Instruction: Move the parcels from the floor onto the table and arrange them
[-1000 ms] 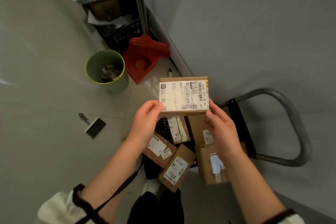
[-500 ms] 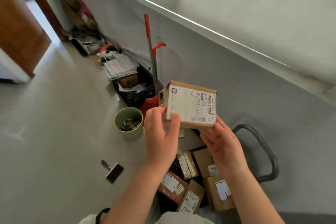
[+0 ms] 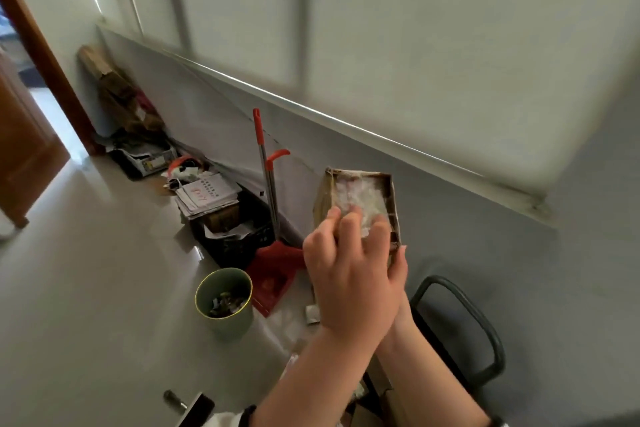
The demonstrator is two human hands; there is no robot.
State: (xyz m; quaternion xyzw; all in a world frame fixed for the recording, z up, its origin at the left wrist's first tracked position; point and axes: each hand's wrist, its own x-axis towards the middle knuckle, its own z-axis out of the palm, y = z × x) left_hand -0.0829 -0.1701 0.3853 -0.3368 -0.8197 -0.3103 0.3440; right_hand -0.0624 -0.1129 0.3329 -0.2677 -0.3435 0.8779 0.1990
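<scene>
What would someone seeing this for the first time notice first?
Most likely the cardboard parcel held up in the middle of the view, with the left hand gripping it and the right hand mostly hidden behind the left. Next, the red dustpan just left of the hands, and the green bin of scraps on the floor beside it.

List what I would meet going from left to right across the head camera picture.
wooden door → green bin → red dustpan → parcel, gripped by the left hand → grey cart handle
</scene>
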